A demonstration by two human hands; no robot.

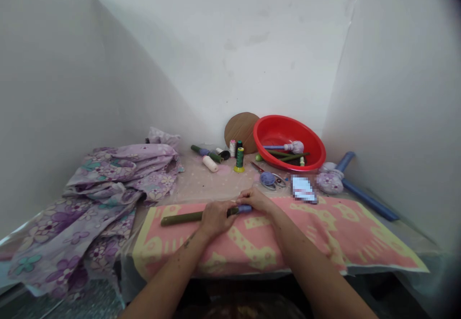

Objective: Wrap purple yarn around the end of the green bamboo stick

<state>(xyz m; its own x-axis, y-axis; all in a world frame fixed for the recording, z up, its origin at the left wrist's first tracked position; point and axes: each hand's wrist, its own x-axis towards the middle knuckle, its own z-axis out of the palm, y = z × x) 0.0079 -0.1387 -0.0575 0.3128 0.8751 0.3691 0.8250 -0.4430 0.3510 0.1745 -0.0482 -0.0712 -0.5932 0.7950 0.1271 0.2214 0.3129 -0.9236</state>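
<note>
A long green stick (182, 218) lies across a pink and yellow towel (324, 237) on the table. My left hand (216, 219) is closed round the stick near its right end. My right hand (256, 199) is closed on the blue-wrapped tip (245, 208) of the same stick, fingers pinched over it. Both hands meet at the middle of the towel's far edge.
A red basin (290, 141) with padded sticks stands at the back, a round wooden board (240, 129) behind it. Thread spools (239, 159), scissors (268, 177) and blue sticks with cloth heads (333, 180) lie nearby. Purple flowered cloth (108, 189) is heaped at the left.
</note>
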